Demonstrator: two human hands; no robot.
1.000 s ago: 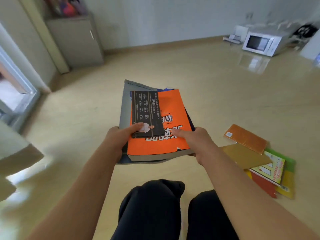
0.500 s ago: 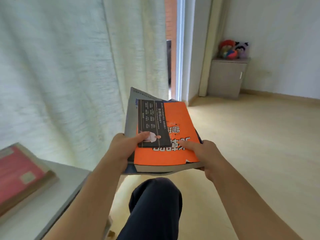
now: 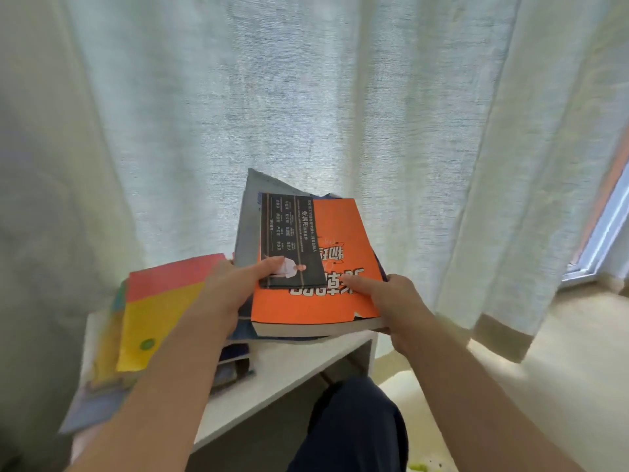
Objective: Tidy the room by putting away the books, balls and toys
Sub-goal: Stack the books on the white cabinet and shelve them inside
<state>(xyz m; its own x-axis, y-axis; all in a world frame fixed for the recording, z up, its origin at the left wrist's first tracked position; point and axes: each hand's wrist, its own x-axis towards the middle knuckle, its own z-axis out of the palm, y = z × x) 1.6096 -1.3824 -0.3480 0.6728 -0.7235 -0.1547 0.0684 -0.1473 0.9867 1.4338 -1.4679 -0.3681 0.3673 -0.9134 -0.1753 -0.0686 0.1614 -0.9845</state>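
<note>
The view swings round. 1 second ago it faces open floor with loose books and a white microwave. 0.5 seconds ago it shows a doorway and a grey cabinet with soft toys. Now all of those are out of sight and the pale woven curtain [image 3: 306,97] fills the picture. The stack of books [image 3: 306,308], topped by a thick orange paperback, goes from above bare floor to above the right part of the white table top [image 3: 292,366]. The table's pile of books with a red and yellow cover [image 3: 160,315], at the far left edge 0.5 seconds ago, now lies just beside the left hand [image 3: 228,294].
</note>
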